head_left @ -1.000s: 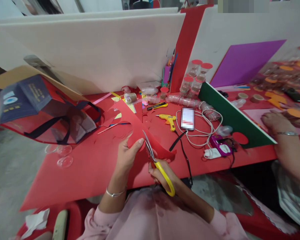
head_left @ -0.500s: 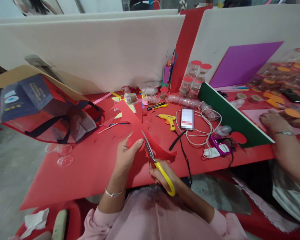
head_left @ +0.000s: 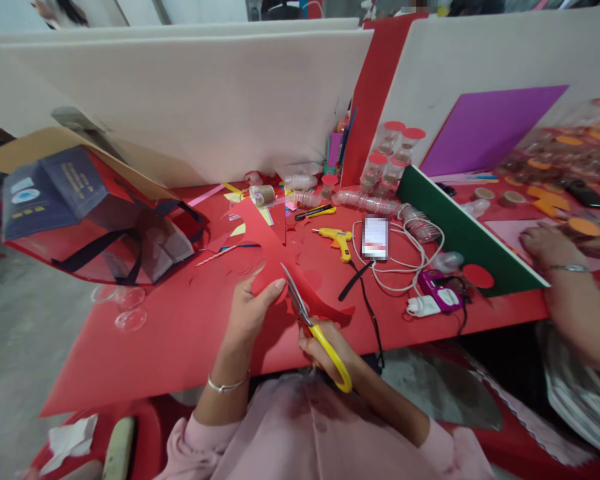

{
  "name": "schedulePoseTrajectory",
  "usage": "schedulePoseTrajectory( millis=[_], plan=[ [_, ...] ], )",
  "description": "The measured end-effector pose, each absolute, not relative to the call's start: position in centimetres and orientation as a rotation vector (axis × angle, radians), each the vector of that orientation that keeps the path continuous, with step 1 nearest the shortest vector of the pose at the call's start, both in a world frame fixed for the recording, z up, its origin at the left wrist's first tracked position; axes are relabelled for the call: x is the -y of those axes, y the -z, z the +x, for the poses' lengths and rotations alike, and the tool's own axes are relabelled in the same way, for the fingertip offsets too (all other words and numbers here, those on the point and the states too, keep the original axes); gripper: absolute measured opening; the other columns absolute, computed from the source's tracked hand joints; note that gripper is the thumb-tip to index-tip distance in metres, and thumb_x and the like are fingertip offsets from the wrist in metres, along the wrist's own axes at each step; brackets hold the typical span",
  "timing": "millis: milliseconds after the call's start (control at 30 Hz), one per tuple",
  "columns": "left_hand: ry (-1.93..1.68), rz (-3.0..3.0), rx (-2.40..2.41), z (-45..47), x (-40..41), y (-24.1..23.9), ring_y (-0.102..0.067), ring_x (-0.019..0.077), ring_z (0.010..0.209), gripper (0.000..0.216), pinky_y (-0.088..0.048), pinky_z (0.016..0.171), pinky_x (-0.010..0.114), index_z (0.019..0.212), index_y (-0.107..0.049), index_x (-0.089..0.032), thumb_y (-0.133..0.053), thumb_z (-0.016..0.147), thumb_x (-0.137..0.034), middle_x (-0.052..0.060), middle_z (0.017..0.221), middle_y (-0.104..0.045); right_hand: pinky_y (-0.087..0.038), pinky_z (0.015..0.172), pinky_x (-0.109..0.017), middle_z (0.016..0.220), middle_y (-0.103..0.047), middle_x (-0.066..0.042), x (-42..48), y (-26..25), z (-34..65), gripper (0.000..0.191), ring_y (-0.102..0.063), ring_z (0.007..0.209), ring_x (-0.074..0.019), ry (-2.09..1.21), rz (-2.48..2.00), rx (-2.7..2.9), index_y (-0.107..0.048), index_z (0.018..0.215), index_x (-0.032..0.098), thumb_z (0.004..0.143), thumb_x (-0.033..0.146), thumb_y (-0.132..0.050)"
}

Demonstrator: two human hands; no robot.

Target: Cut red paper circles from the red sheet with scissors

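Note:
Between the thumb and fingers of my left hand (head_left: 254,303) is a sheet of red paper (head_left: 275,250) with curved cut edges and a long trailing strip. My right hand (head_left: 325,347) is wrapped round the yellow handle of a pair of scissors (head_left: 330,350). Their blades lie at the paper's edge beside my left thumb, pointing up and to the left. Beyond my hands a yellow glue gun (head_left: 337,240) rests on the red table (head_left: 180,333), and a cutter knife (head_left: 315,213) lies behind it.
A phone (head_left: 375,237) with a coiled white cable lies by a purple power strip (head_left: 437,290). Lidded plastic cups (head_left: 393,157) stand near a green divider (head_left: 465,227). At left is a bag (head_left: 85,213) with clear discs (head_left: 131,320) in front. Another person's hand (head_left: 550,243) works at right.
Hardly anything differs. My left hand and the red paper have shifted very slightly left; the scissors stay at the paper's edge.

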State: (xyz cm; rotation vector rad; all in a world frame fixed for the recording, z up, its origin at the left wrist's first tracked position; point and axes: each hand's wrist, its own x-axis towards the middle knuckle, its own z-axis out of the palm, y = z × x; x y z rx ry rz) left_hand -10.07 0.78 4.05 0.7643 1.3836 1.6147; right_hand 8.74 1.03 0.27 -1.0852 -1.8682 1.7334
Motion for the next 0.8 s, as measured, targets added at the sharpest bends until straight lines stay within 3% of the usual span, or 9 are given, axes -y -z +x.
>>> schedulePoseTrajectory(
  millis=[500,800],
  plan=[
    [-1.588,0.831,-1.292,-10.9,-1.0,-4.4,-0.057,0.0113,0.058,0.032,-0.050,0.061,0.024,0.068,-0.068,-0.016,-0.090,0.072,-0.039,0.000,0.066,-0.067,-0.035,0.053,-0.025,0.057,-0.047,0.003,-0.8,-0.9,9.0,0.017,-0.046,0.055,-0.0132,-1.766,-1.097,1.837,-0.049,0.069,0.021,0.083,0.022,-0.058],
    [-1.981,0.358,-1.294,-6.1,-1.7,-3.6,-0.057,0.0094,0.063,0.038,-0.052,0.067,0.022,0.071,-0.064,-0.018,-0.087,0.075,-0.048,-0.004,0.069,-0.063,-0.030,0.054,-0.026,0.061,-0.044,0.005,-0.5,-1.0,7.8,0.021,-0.041,0.058,-0.0112,-1.723,-1.042,1.800,-0.046,0.069,0.021,0.087,0.024,-0.056]
  ],
)
